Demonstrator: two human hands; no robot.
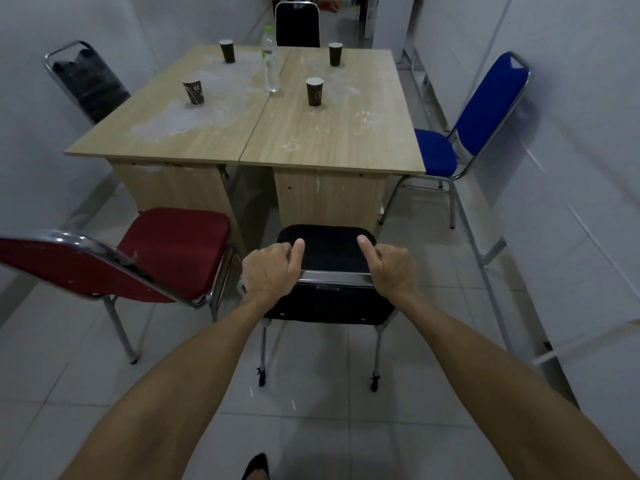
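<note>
A black padded chair (329, 247) with a chrome frame stands in front of me, its seat facing the wooden table (332, 143). My left hand (270, 268) grips the left end of the chair's top back rail, thumb stretched forward over the backrest. My right hand (389, 266) grips the right end of the same rail, thumb also pointing forward. Both forearms reach down from the bottom of the view. The chair's four legs rest on the tiled floor.
A red chair (173, 251) stands close on the left, a blue chair (467, 133) at the table's right, two black chairs (90, 84) at the left and far end. On the table are several dark paper cups (314, 92) and a clear water bottle (270, 60). White walls close in on both sides.
</note>
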